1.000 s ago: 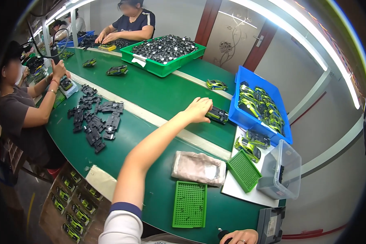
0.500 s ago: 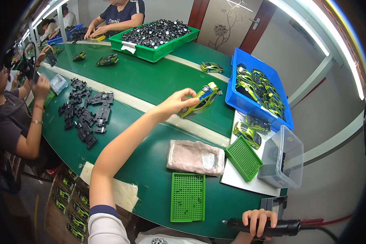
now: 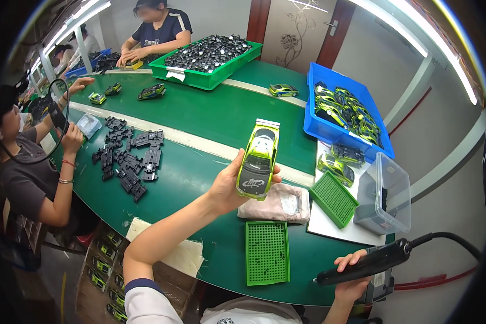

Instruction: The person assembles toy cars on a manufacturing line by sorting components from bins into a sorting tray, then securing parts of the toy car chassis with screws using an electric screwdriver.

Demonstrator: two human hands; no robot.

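My left hand is closed round a lime-green and black toy car, held up over the table with its roof showing. In my right hand, at the lower right, lies a black electric screwdriver, its tip pointing left and its cable running off to the right. Below the toy car are a pinkish wrapped pad and a green perforated tray with small dark screws in it. A second green perforated tray leans at a slant on a white board.
A blue bin of toy cars stands at the right, beside a clear plastic box. Black chassis parts lie at the left. A green crate of black parts stands at the back. Two co-workers sit at the left and the far side.
My left hand has drawn the toy car nearer and turned it roof toward me. My right hand has raised and tilted the screwdriver. A co-worker's hand at the left reaches toward the belt.
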